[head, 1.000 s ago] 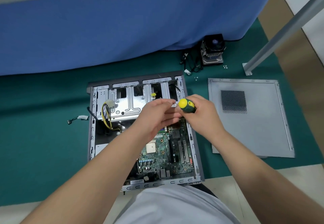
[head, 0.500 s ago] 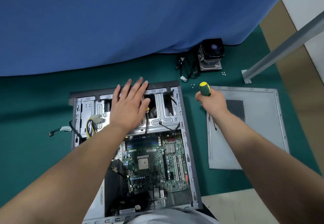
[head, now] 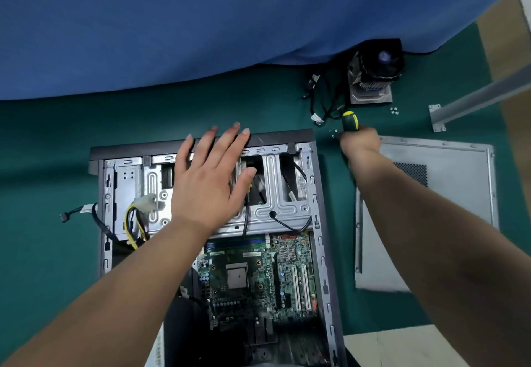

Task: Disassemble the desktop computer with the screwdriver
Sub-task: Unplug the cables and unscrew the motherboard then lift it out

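**Hands part from the case; screwdriver carried to the loose screws**

Both hands have separated within 1 second. Head view: the left hand [head: 211, 177] now lies flat, fingers spread, on the drive cage [head: 275, 194] of the open desktop computer [head: 321, 251]. The right hand [head: 359, 143], blurred, grips the screwdriver [head: 350, 120] out on the green mat [head: 43, 251], beside small screws [head: 333, 133], probably dropping 1 off. More fasteners likely remain.
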A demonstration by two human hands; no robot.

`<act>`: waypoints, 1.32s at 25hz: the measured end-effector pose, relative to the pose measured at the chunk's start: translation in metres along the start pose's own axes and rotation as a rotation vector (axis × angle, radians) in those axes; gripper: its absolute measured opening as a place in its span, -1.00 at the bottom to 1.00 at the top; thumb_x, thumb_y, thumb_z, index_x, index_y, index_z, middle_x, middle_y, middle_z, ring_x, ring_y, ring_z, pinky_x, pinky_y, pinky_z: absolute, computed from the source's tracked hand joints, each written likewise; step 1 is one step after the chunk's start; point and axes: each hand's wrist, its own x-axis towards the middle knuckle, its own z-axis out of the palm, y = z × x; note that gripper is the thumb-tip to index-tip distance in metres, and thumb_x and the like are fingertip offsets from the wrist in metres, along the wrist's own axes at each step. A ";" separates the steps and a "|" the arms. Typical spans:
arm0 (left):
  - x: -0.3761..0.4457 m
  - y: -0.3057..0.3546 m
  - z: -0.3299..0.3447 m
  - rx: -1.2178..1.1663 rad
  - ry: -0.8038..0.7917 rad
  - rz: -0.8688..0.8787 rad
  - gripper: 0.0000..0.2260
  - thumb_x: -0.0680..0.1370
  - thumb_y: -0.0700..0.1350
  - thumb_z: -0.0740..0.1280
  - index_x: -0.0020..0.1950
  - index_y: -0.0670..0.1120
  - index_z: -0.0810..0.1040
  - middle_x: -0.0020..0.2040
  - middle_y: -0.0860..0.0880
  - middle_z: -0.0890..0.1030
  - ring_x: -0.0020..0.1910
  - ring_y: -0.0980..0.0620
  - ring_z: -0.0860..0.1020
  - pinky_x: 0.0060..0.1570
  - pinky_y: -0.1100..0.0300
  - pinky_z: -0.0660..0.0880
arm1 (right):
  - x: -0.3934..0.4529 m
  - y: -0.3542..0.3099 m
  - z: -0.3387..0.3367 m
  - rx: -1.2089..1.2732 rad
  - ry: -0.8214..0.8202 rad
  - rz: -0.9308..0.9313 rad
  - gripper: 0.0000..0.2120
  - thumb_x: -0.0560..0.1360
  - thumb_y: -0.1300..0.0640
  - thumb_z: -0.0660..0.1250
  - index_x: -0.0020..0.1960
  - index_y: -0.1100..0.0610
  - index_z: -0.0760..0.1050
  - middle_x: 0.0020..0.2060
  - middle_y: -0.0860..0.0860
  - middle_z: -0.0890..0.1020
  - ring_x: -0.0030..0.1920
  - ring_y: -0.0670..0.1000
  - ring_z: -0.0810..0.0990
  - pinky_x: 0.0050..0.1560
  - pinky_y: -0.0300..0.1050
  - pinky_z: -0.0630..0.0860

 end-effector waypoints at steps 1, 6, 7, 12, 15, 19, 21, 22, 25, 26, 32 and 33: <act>0.000 0.000 0.000 -0.006 0.002 0.003 -0.47 0.71 0.25 -0.07 0.67 0.15 0.12 0.64 0.17 0.20 0.63 0.02 0.14 0.60 -0.10 -0.01 | 0.001 0.001 0.003 -0.008 0.019 -0.004 -0.76 0.47 0.02 0.46 0.10 0.09 0.64 -0.14 0.08 0.61 0.03 0.19 0.65 0.01 -0.07 0.55; -0.001 0.000 -0.001 -0.015 0.011 0.014 -0.46 0.70 0.27 -0.06 0.67 0.14 0.13 0.64 0.16 0.21 0.62 0.02 0.15 0.60 -0.09 -0.03 | -0.009 0.004 -0.007 0.011 0.019 -0.032 -0.85 0.48 0.06 0.45 0.01 0.08 0.59 -0.13 0.11 0.64 0.01 0.20 0.65 -0.05 -0.07 0.53; 0.000 0.001 -0.001 -0.015 0.012 0.015 -0.45 0.69 0.28 -0.05 0.67 0.14 0.13 0.64 0.17 0.21 0.62 0.02 0.15 0.60 -0.09 -0.03 | -0.014 0.005 -0.013 0.021 0.013 -0.038 -0.86 0.46 0.08 0.44 -0.02 0.10 0.59 -0.13 0.13 0.66 -0.02 0.21 0.65 -0.03 -0.02 0.58; 0.001 0.001 -0.001 -0.022 0.004 0.016 -0.44 0.68 0.30 -0.06 0.65 0.15 0.15 0.62 0.17 0.25 0.61 0.03 0.18 0.59 -0.11 -0.01 | -0.079 0.010 -0.055 0.389 -0.206 -0.139 -0.83 0.52 0.08 0.47 0.02 0.11 0.53 -0.26 0.04 0.62 -0.42 -0.05 0.47 -0.42 -0.15 0.41; 0.000 0.004 -0.007 -0.051 -0.022 0.010 -0.44 0.67 0.31 -0.06 0.64 0.16 0.20 0.62 0.16 0.27 0.61 0.03 0.20 0.58 -0.13 0.00 | -0.138 0.008 -0.086 0.573 -0.227 -0.279 -0.79 0.60 0.05 0.41 0.08 0.06 0.39 -0.29 -0.01 0.56 -0.48 -0.11 0.42 -0.47 -0.21 0.37; -0.006 0.003 -0.031 -0.396 -0.061 -0.044 -0.46 0.64 0.28 0.06 0.54 0.10 0.42 0.61 0.10 0.30 0.64 0.05 0.11 0.61 -0.05 -0.07 | -0.214 0.004 -0.123 0.754 -0.316 -0.378 -0.80 0.63 0.04 0.37 0.08 0.08 0.37 -0.30 -0.02 0.62 -0.38 -0.01 0.57 -0.36 -0.14 0.52; -0.025 0.012 -0.045 -0.635 -0.072 -0.075 -0.50 0.63 0.26 0.12 0.50 0.09 0.47 0.60 0.10 0.32 0.64 0.07 0.11 0.61 -0.07 0.00 | -0.242 0.010 -0.136 0.787 -0.398 -0.410 -0.80 0.61 0.00 0.37 0.11 0.09 0.45 -0.21 -0.03 0.67 -0.21 -0.01 0.65 -0.19 -0.09 0.61; -0.041 0.021 -0.053 -0.732 -0.112 -0.082 -0.51 0.62 0.28 0.14 0.49 0.14 0.46 0.57 0.12 0.36 0.61 0.09 0.18 0.59 -0.11 0.12 | -0.254 0.015 -0.137 0.747 -0.417 -0.425 -0.81 0.61 -0.03 0.38 0.11 0.07 0.50 -0.15 -0.04 0.68 -0.15 -0.03 0.65 -0.11 -0.06 0.60; -0.102 0.061 -0.072 -0.982 -0.355 -0.055 -0.59 0.56 0.39 0.18 0.38 0.36 0.46 0.29 0.31 0.58 0.23 0.33 0.55 0.30 -0.01 0.53 | -0.283 0.031 -0.127 0.644 -0.440 -0.440 -0.89 0.61 -0.03 0.39 0.03 0.01 0.57 -0.10 -0.02 0.65 -0.12 -0.06 0.59 -0.08 -0.11 0.47; -0.119 0.070 -0.074 -1.058 -0.388 -0.056 -0.64 0.58 0.35 0.23 0.35 0.33 0.50 0.17 0.30 0.65 0.13 0.35 0.59 0.22 0.05 0.57 | -0.291 0.036 -0.120 0.640 -0.453 -0.443 -0.91 0.62 0.00 0.38 0.02 0.02 0.56 -0.10 0.00 0.64 -0.11 -0.04 0.58 -0.09 -0.11 0.47; -0.167 0.059 -0.071 -0.976 -0.383 -0.081 -0.85 0.71 -0.06 0.26 0.21 0.10 0.58 -0.15 0.12 0.70 -0.22 0.10 0.64 -0.13 0.08 0.60 | -0.319 0.064 -0.089 0.402 -0.398 -0.542 -0.67 0.60 0.04 0.38 0.30 -0.11 0.36 0.03 0.06 0.69 -0.06 0.08 0.75 0.00 0.09 0.69; -0.172 0.057 -0.071 -0.919 -0.378 -0.079 -0.84 0.70 -0.04 0.27 0.24 0.10 0.58 -0.15 0.12 0.70 -0.22 0.09 0.64 -0.16 0.07 0.60 | -0.323 0.068 -0.086 0.321 -0.368 -0.554 -0.66 0.57 -0.04 0.40 0.28 -0.13 0.35 0.01 0.05 0.67 -0.16 0.05 0.75 -0.06 0.10 0.70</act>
